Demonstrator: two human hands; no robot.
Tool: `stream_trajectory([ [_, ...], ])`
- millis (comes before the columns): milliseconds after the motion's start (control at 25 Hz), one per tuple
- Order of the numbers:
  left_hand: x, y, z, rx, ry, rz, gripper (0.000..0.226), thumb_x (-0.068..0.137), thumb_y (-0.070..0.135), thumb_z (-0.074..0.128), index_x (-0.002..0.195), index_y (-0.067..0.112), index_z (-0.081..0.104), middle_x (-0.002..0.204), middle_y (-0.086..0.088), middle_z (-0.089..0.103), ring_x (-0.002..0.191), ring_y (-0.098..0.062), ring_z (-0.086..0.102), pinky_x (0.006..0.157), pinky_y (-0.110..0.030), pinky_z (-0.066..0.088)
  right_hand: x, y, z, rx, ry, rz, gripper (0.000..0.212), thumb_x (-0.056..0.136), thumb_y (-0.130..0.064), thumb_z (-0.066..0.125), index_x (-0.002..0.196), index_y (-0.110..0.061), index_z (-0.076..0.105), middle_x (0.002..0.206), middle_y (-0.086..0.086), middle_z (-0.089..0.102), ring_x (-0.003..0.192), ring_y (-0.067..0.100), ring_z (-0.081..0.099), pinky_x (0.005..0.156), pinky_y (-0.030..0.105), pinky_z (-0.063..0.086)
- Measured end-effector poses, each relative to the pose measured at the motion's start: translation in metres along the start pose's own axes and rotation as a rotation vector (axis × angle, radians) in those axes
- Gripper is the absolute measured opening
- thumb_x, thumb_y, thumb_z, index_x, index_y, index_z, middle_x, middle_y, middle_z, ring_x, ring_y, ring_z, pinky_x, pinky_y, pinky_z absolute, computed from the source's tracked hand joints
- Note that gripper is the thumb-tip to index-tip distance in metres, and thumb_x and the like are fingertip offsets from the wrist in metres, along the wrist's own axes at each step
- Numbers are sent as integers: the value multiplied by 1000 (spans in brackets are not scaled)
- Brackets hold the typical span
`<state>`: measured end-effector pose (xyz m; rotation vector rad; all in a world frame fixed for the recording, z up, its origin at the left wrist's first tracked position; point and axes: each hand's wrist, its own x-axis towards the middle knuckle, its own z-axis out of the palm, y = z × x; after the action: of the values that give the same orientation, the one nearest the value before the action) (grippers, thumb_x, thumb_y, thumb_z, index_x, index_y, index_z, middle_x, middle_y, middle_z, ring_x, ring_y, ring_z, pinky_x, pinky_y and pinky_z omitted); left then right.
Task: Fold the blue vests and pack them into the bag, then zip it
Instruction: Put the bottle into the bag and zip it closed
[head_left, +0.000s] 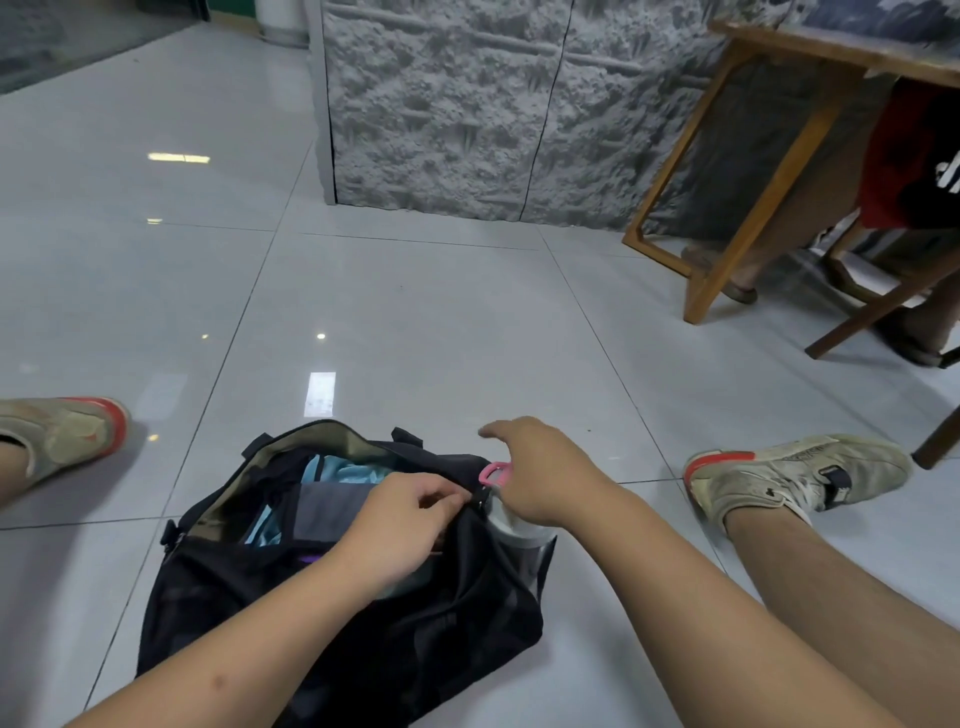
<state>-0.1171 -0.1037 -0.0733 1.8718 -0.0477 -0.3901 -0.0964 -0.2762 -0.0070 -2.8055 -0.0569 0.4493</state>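
Note:
A black duffel bag (218, 587) lies on the tiled floor between my legs, its top open. Light blue vest fabric (345, 470) shows inside, partly covered by a grey flap. My left hand (410, 519) pinches the zipper pull at the bag's right end. My right hand (540, 467) rests on that same end of the bag, by a pink loop (493, 472) and a white bottle (514, 525) in the side pocket. How firmly the right hand grips the bag is hidden.
My shoes lie on the floor at the left (67, 431) and right (789, 473). A wooden table (737, 218) stands at the back right with another person's legs under it. A grey textured wall panel (467, 114) stands behind.

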Motion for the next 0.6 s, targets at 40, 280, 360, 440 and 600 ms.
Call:
stream_trajectory([
  [40,0,-3,-5,43,-42,9,20,100,15,63,98,26,80,65,17,71,63,4,64,62,-10,48,1,-9,-1,2,4,-32,50,95,-14,60,142,-32,59,143,-3,58,130,22,55,102,32,49],
  [280,-9,-13,-38,76,72,43,20,95,15,66,84,30,74,71,4,75,66,-11,67,69,-31,55,14,-79,23,70,13,-142,39,88,-9,53,109,-28,80,108,-2,76,100,20,68,87,31,56],
  [360,-16,-24,-60,60,182,16,19,93,15,66,79,28,74,68,5,74,67,-12,68,71,-33,56,21,-104,35,128,34,-193,38,90,-10,52,109,-28,78,108,-2,76,99,19,68,85,31,55],
  [440,-22,-38,-86,60,236,-11,19,93,17,65,78,25,75,71,5,74,74,-18,71,74,-37,57,26,-130,48,186,2,-231,38,91,-8,50,111,-27,76,106,-1,75,94,16,66,81,28,53],
  [600,-29,-58,-137,57,278,-76,27,92,8,63,72,22,75,65,9,69,68,-16,63,67,-29,47,33,-176,77,242,-82,-322,34,83,-2,51,100,-21,74,88,-1,71,83,18,64,76,34,54],
])
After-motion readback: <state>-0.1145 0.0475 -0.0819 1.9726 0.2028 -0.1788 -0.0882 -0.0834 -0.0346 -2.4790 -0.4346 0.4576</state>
